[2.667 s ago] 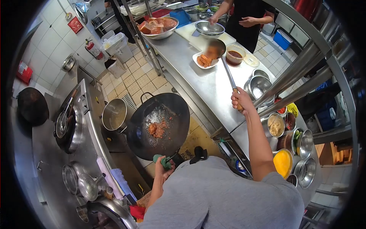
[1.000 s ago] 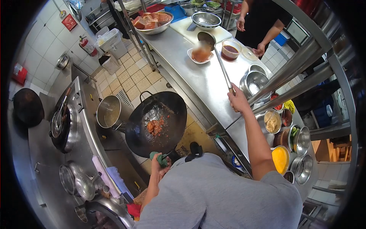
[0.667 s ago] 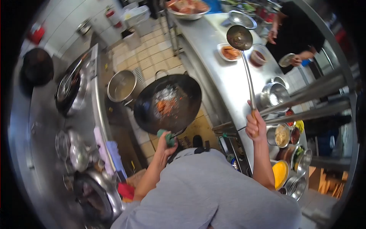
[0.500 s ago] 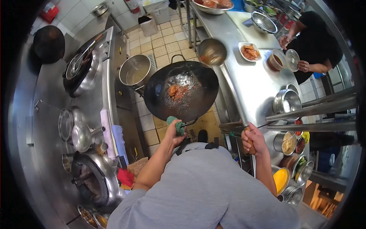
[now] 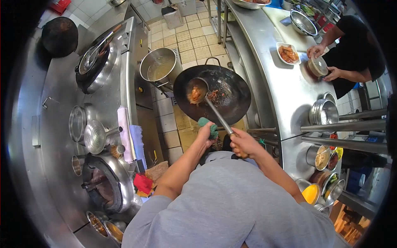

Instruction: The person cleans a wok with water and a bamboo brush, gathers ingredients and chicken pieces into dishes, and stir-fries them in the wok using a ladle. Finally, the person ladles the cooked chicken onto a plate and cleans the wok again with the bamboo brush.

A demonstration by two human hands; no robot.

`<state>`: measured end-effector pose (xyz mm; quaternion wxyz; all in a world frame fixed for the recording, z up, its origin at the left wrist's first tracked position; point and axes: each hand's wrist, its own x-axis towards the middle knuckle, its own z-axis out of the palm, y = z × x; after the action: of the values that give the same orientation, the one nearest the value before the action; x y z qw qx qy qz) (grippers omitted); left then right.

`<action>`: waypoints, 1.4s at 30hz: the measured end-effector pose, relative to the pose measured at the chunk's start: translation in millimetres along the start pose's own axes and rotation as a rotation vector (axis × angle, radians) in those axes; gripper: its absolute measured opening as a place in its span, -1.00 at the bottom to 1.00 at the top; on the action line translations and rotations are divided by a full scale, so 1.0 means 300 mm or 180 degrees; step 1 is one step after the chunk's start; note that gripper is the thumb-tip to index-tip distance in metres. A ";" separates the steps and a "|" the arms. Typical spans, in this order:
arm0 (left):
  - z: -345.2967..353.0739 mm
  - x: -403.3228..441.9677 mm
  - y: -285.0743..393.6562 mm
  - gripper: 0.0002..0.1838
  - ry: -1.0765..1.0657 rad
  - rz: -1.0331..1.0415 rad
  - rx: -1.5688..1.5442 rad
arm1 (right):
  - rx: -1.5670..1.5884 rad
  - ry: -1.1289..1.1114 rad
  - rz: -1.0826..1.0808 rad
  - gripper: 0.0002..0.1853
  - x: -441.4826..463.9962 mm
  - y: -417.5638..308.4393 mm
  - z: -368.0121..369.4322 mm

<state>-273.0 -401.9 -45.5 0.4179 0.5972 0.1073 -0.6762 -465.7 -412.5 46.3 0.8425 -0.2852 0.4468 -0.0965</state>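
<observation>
My left hand (image 5: 206, 132) is closed on a green cloth (image 5: 213, 131) at the near handle of a black wok (image 5: 239, 93). The wok is held up above the floor between the stove and the counter. In my right hand (image 5: 245, 144) is the wooden grip of a long-handled ladle (image 5: 218, 113). Its bowl is over the left part of the wok and has reddish-orange food (image 5: 194, 96) in it. Smaller reddish bits (image 5: 218, 98) lie on the wok's oily inside, right of the ladle.
A metal pot (image 5: 175, 68) of cloudy liquid stands left of the wok. On the steel counter (image 5: 285, 97) are a white dish (image 5: 294, 63) of reddish food and stacked bowls (image 5: 324, 112). A co-worker's hands hold a lidded container (image 5: 317, 66). Burners line the left.
The ladle has moved left from beside the counter into the wok, with my right hand nearer the left. Most of the food is now in the ladle. The co-worker's lid is on the container.
</observation>
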 end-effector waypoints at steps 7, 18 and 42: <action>-0.164 -0.006 0.011 -0.81 -0.0149 -0.0132 -0.0008 | 0.2294 -0.1210 0.0572 -0.56 -0.138 0.113 -0.209; -0.282 -0.170 0.077 -0.81 -0.0002 -0.0193 0.0329 | -0.4134 0.1769 -0.2117 -0.48 0.003 0.115 -0.248; -0.348 -0.185 0.133 -0.81 0.0399 -0.0108 0.0531 | -0.1063 0.0422 0.0010 -0.46 -0.079 -0.068 -0.218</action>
<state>-173.9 -335.3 -9.1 0.3477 0.6691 0.0866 -0.6510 -530.5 -445.1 45.5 0.7522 -0.4134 0.5116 -0.0381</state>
